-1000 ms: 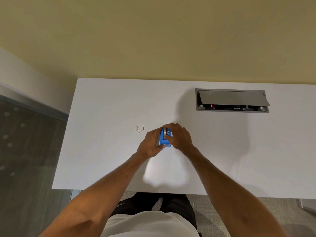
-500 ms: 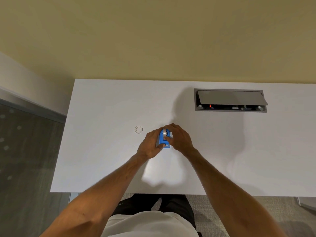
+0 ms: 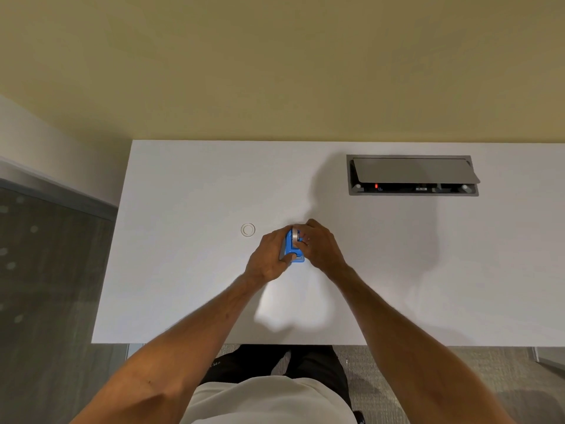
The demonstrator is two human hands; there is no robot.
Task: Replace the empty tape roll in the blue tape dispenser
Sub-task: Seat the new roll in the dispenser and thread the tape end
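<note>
The blue tape dispenser point(image 3: 293, 251) stands on the white desk point(image 3: 183, 270), held between both hands. My left hand point(image 3: 269, 255) wraps its left side. My right hand point(image 3: 321, 246) covers its right side, fingertips on a pale tape roll point(image 3: 295, 233) that sits in the dispenser's top. A small clear ring, an empty tape core point(image 3: 248, 230), lies flat on the desk just left of my left hand. Most of the dispenser is hidden by my fingers.
A grey cable box with its lid raised point(image 3: 411, 175) is set into the desk at the back right. The desk's left edge point(image 3: 107, 270) drops to a dark floor. A yellow wall rises behind the desk.
Both hands stay on the dispenser in nearly the same spot. The fingers of my right hand have shifted slightly over the roll.
</note>
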